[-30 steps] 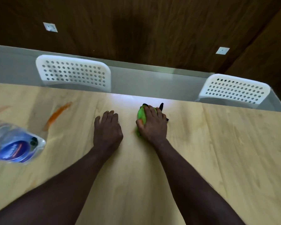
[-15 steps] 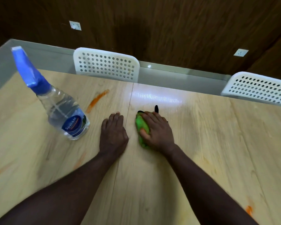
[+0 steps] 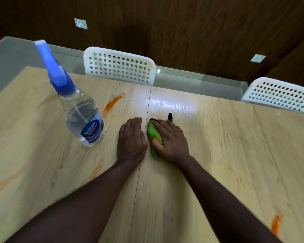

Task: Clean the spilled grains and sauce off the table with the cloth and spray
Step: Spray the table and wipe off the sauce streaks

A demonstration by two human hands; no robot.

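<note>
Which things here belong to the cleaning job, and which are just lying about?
Job: green cloth held by the right hand; spray bottle; orange sauce smears; table.
Just about: white chairs; wall sockets.

This looks like a dining or meeting room. A long pale wood-grain counter [image 3: 235, 155] has a white perforated chair [image 3: 119, 66] pushed in at 12 o'clock and a second chair [image 3: 279, 95] at 2 o'clock. Behind them a dark wood-panelled wall [image 3: 182, 32] carries wall sockets [image 3: 80, 23].
</note>
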